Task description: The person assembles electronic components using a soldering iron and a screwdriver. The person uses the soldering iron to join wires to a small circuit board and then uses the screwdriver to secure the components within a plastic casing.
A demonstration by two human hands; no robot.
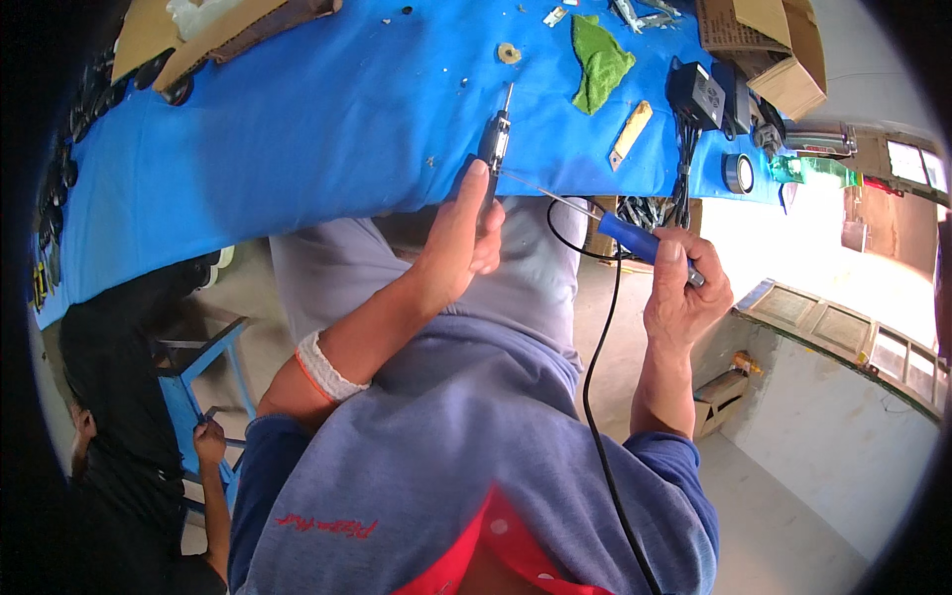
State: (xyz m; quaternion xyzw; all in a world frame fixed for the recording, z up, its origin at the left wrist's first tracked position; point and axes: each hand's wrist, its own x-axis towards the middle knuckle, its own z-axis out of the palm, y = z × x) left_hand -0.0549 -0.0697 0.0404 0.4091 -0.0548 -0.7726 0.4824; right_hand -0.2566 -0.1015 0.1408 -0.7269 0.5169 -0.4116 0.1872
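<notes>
My left hand is closed around a slim dark device with an exposed metal part and a thin rod at its far end. I cannot make out its exact kind. It is held upright over the near edge of the blue-covered table. My right hand grips a screwdriver by its blue handle. The screwdriver's thin shank slants up to the left, and its tip is at the device's side, near my left thumb. Whether the tip touches it is too small to tell.
On the table lie a green cloth, a worn flat strip, a round tan piece and a black power adapter with bundled cable. Cardboard boxes stand at the far corners. A black cable hangs before me. Another person sits at left.
</notes>
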